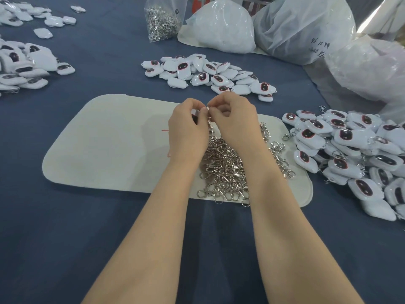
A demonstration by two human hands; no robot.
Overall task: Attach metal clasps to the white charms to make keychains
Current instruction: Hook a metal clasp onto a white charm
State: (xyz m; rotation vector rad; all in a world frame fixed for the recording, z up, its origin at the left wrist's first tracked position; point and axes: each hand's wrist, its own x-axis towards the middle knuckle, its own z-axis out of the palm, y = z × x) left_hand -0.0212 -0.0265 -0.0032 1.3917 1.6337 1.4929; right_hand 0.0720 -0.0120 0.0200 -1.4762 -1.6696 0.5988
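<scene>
Both forearms reach forward, wrists bent, fingertips meeting above a pale felt-like mat (105, 141). The left hand (188, 126) curls round a glossy white charm (193, 112), mostly hidden. The right hand (233, 119) pinches the ring of a silver metal clasp (210, 126) that dangles between them. Just near of the hands lies a heap of clasps (225, 165). Rounded loose charms (208, 73) with dark oval faces lie beyond; the charms with clasps (350, 154) are piled right. On the far right, a translucent plastic bag (306, 29) bears handwriting, "96" legible.
</scene>
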